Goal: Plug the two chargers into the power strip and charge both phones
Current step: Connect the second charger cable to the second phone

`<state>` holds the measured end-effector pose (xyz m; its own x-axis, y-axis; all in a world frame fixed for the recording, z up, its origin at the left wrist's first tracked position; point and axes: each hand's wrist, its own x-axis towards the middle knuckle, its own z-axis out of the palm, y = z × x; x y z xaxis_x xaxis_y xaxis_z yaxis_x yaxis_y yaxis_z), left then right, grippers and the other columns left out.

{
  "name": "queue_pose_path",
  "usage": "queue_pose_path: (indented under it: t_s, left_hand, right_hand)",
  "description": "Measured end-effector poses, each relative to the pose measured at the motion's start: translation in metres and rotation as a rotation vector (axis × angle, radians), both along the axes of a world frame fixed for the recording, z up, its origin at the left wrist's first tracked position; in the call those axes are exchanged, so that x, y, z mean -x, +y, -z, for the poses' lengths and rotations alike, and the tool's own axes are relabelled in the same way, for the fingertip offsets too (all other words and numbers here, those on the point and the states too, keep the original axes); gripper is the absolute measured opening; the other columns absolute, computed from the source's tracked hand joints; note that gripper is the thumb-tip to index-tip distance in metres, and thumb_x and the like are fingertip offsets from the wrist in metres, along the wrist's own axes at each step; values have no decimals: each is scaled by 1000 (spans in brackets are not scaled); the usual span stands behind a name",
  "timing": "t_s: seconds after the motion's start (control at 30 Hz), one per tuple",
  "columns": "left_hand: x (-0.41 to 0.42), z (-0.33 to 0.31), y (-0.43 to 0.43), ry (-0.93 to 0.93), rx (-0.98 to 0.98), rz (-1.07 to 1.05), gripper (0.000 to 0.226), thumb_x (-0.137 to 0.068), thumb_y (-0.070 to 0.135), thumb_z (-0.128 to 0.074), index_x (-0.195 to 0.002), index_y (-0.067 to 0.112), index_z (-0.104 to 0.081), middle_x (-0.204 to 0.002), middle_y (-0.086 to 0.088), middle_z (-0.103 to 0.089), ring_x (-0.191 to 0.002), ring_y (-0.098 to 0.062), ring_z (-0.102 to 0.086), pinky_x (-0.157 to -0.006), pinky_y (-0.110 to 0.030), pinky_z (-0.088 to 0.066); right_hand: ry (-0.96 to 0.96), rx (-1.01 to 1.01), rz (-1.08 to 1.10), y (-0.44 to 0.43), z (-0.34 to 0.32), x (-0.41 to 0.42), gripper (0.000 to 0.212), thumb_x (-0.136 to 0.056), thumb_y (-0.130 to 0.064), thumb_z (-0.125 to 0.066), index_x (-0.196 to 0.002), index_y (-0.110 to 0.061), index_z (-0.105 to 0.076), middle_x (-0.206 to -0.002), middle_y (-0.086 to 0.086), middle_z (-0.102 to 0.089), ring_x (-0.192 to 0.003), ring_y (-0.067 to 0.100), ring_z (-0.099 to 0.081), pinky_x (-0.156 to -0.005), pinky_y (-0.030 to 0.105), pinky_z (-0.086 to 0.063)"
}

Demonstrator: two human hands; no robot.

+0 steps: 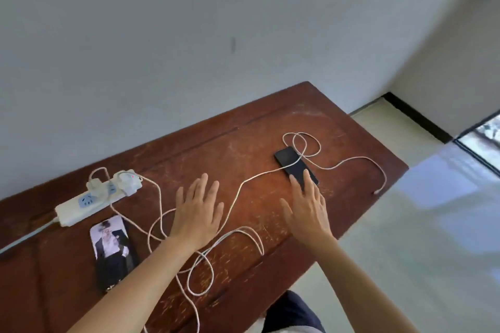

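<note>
A white power strip (81, 204) lies at the table's left with two white chargers (119, 182) plugged into its far end. A phone with a picture case (112, 250) lies face down near the front left. A black phone (293, 163) lies at the right with a white cable (254, 177) draped over it. That cable's free end (376, 192) rests at the table's right edge. My left hand (198, 213) is flat and open over the looped cables. My right hand (308, 208) is open, its fingertips at the black phone's near end.
The brown wooden table (221, 143) stands against a pale wall. Loose cable loops (205, 273) cover its middle front. A light floor and a glass door (484, 138) lie to the right. A dark trouser leg (292, 311) shows at the bottom.
</note>
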<state>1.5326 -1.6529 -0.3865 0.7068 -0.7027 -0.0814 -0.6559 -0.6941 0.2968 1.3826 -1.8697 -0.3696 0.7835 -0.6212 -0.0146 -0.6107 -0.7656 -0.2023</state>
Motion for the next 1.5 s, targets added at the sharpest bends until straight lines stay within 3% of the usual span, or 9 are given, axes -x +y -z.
queue_pose_path:
  t_s: [0.27, 0.43, 0.6, 0.87, 1.07, 1.2, 1.3, 1.37, 1.5]
  left_hand:
    - [15, -5, -118, 86, -5, 74, 59, -104, 47, -33, -156, 19, -28, -168, -13, -16, -154, -30, -15, -122, -54, -21]
    - [24, 33, -171, 242, -209, 69, 62, -104, 47, -35, -158, 19, -19, -170, -8, -9, -155, -27, -11, -123, -46, -20]
    - [43, 61, -204, 269, -374, -53, 62, -106, 37, -35, -160, 16, -10, -170, -5, 1, -156, -26, 1, -124, -51, -14]
    - [40, 62, -200, 294, -385, -73, 65, -104, 20, -40, -160, 20, -9, -170, -2, 3, -156, -22, 5, -124, -46, -12]
    - [33, 59, -194, 346, -384, -51, 65, -102, 17, -40, -160, 25, -11, -170, 4, 3, -155, -17, 7, -124, -46, -13]
    - [23, 48, -205, 523, -266, -175, 55, -104, 16, -35, -158, 19, -22, -170, 1, -11, -155, -19, -7, -124, -43, -12]
    - [10, 31, -220, 697, -44, -402, 49, -105, 20, -37, -153, 13, -36, -163, -7, -32, -149, -23, -29, -122, -38, -22]
    - [7, 21, -231, 761, 88, -546, 47, -106, 30, -36, -151, 14, -41, -160, -8, -39, -146, -26, -35, -119, -40, -28]
    - [17, 12, -256, 1056, 323, -743, 65, -101, 62, -31, -147, 18, -45, -156, -7, -45, -141, -26, -43, -116, -50, -34]
  right_hand:
    - [-11, -203, 187, -96, 19, 29, 79, -94, -52, -57, -156, -16, -24, -162, 13, -31, -146, 35, -33, -112, 53, -37]
    - [90, -360, 116, -144, 52, 12, 114, -76, -84, -52, -158, -13, -17, -162, 11, -32, -147, 32, -32, -114, 50, -36]
    - [93, -272, -20, -156, 76, -5, 130, -61, -93, -48, -155, -7, -24, -145, 13, -45, -128, 32, -47, -105, 46, -43]
    - [76, -241, -36, -169, 88, -25, 104, -75, -73, -62, -148, -3, -36, -128, 14, -51, -108, 31, -52, -89, 41, -49]
    - [108, -355, -40, -190, 74, -23, 88, -60, -65, -67, -128, -13, -50, -122, 10, -50, -110, 29, -48, -94, 40, -47]
    - [128, -568, 11, -200, 64, -4, 90, -53, -64, -70, -129, -17, -52, -121, 6, -44, -110, 26, -50, -92, 39, -52]
    - [53, -687, 83, -199, 56, 16, 89, -49, -67, -67, -125, -21, -53, -118, 0, -41, -95, 17, -54, -71, 24, -51]
    - [-5, -721, 126, -196, 52, 26, 91, -50, -69, -67, -127, -23, -53, -118, -2, -41, -92, 11, -50, -61, 13, -41]
    - [-121, -828, 180, -190, 42, 36, 91, -51, -69, -70, -132, -28, -56, -110, -8, -44, -93, 5, -45, -62, 9, -34]
